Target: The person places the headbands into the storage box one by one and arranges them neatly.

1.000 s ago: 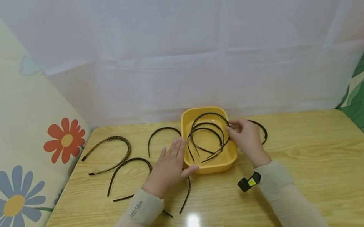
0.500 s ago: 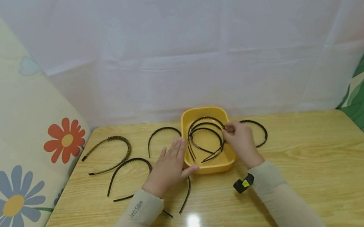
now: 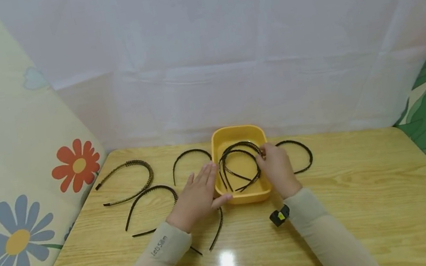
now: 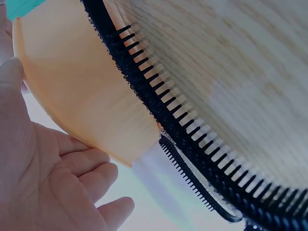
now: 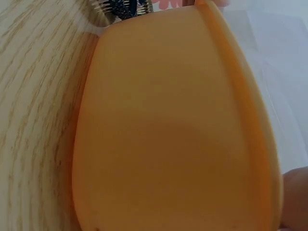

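Note:
The yellow plastic basket [image 3: 247,198] stands on the table with several black toothed headbands overlapping inside it. At its right rim my right hand [image 3: 278,170] reaches in and pinches the right side of a headband [image 3: 244,143] that lies over the others. My left hand [image 3: 197,197] rests against the basket's left side, its fingers extended along the rim and thumb near the front corner. In the left wrist view those fingers touch the basket wall [image 4: 82,82], and a toothed headband [image 4: 168,115] is close by. The right wrist view is mostly basket wall [image 5: 163,120]; my fingertips are hidden there.
Left of the basket lie several headbands, among them a gold-brown one [image 3: 148,174] and a black one [image 3: 155,187]. Another black headband [image 3: 310,153] lies to the right. A white cloth [image 3: 227,58] hangs behind the wooden table [image 3: 370,202].
My right hand has moved left and slightly lower over the basket, bringing the pinched headband down onto the others. More of the headband on the right shows. The left hand stays put.

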The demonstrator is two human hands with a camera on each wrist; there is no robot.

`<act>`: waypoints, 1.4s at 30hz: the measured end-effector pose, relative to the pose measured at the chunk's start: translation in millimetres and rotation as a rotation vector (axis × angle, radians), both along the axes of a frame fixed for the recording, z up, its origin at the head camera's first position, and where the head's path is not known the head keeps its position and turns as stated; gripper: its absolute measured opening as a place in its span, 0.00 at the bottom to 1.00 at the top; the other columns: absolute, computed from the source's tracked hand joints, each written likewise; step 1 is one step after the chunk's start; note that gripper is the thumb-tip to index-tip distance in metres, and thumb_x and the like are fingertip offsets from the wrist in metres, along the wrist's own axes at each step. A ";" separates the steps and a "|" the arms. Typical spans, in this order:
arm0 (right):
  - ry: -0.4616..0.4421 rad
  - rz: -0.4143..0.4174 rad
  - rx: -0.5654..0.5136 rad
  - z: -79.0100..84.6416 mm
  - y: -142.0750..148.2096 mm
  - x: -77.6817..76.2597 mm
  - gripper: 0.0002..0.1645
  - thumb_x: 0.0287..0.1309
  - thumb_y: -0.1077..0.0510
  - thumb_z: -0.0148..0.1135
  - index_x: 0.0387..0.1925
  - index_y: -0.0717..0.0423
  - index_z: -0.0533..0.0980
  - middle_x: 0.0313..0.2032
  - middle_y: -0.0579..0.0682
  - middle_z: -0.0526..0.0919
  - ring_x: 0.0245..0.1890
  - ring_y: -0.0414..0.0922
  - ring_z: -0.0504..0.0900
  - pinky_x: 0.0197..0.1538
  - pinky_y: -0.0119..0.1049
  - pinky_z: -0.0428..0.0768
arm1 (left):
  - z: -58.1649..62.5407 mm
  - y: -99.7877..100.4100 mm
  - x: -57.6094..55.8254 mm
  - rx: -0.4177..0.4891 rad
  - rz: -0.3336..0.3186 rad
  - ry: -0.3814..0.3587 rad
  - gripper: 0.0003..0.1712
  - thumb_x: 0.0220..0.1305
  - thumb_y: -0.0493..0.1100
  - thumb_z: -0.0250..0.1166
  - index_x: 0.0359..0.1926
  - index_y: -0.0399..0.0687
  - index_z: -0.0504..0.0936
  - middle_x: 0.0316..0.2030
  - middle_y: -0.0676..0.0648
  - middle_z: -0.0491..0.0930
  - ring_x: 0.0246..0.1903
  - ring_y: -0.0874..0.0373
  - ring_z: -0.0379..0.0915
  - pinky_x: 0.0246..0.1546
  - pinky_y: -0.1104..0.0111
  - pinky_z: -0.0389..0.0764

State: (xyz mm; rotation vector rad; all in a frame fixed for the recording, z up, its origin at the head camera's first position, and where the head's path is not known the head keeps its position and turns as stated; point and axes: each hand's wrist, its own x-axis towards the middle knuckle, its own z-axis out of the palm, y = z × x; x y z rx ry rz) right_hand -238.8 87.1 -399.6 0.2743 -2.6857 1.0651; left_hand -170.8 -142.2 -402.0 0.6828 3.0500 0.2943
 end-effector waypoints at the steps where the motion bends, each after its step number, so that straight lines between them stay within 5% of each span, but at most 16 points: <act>1: 0.008 0.001 0.012 -0.3 -0.4 -0.1 0.14 0.66 0.64 0.64 0.49 0.72 0.80 0.39 0.64 0.87 0.34 0.54 0.87 0.33 0.42 0.87 | 0.0 -0.1 0.0 -0.001 0.000 0.000 0.55 0.73 0.69 0.52 0.79 0.31 0.46 0.78 0.34 0.47 0.78 0.41 0.43 0.75 0.42 0.49; 14: 0.051 -0.005 0.070 -3.9 -3.1 0.2 0.13 0.67 0.63 0.64 0.47 0.71 0.82 0.38 0.64 0.88 0.30 0.52 0.87 0.29 0.40 0.86 | 0.4 -0.8 -0.6 -0.005 -0.006 0.006 0.54 0.73 0.68 0.52 0.78 0.30 0.47 0.78 0.33 0.48 0.77 0.40 0.44 0.75 0.42 0.50; 23: 0.070 0.031 0.103 -5.5 -2.2 2.0 0.10 0.67 0.63 0.63 0.41 0.69 0.83 0.35 0.63 0.87 0.19 0.44 0.77 0.26 0.40 0.81 | -0.5 -0.6 -0.6 -0.016 -0.006 0.004 0.54 0.73 0.70 0.50 0.78 0.31 0.46 0.78 0.34 0.47 0.78 0.40 0.43 0.75 0.42 0.50; 32: -0.033 0.065 -0.104 -3.1 6.9 4.4 0.14 0.69 0.61 0.60 0.49 0.67 0.82 0.43 0.60 0.86 0.40 0.53 0.85 0.39 0.45 0.87 | 0.3 -0.3 -0.5 -0.009 -0.001 -0.001 0.54 0.73 0.69 0.50 0.78 0.31 0.47 0.78 0.34 0.47 0.78 0.40 0.43 0.75 0.42 0.49; 42: -0.104 0.007 -0.345 -3.4 24.0 2.4 0.15 0.71 0.61 0.58 0.52 0.66 0.81 0.39 0.61 0.84 0.33 0.57 0.86 0.32 0.33 0.85 | -0.1 -0.4 -0.4 -0.003 -0.005 -0.008 0.54 0.73 0.69 0.50 0.79 0.31 0.46 0.78 0.34 0.46 0.78 0.40 0.42 0.75 0.42 0.48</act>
